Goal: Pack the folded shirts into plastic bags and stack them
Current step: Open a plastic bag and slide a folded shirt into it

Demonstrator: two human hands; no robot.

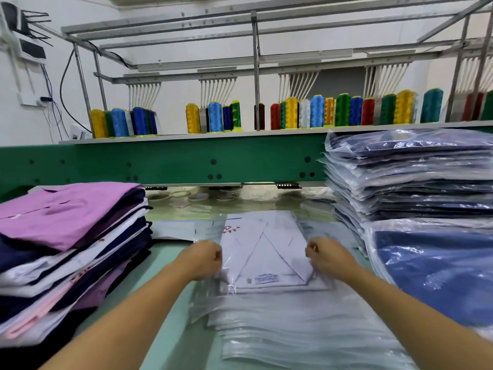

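1. The green machine beam [173, 161] runs across the back of the table [170, 303]. The shelf above it carries rows of coloured thread cones [317, 112]. Neither plays a part in the packing.
2. The stack of bagged shirts [410, 177] rises at the right, with a bagged blue shirt [437, 268] on a lower pile nearer the person. Finished packs seem to be kept on this side so the right hand can set each one down easily.
3. The pile of folded shirts [69, 236], pink on top with navy and white below, sits unbagged at the left. It probably serves as the supply.
4. A fanned sheaf of empty bags [293, 329] lies flat in the middle, directly before the person, so the top one is ready to be filled where it lies.
5. The white shirt [266, 252], the task's thing now, lies on that sheaf between the two piles with its collar label toward the person. It appears to be mostly inside the plastic bag [192, 231], which extends past its far end.
6. The left hand [202, 260] and right hand [328, 257] flank the shirt's near corners. Both have their fingers curled and are pinching the bag's mouth, apparently to draw it over the collar end. Motion blur hides the exact fingertip contact.
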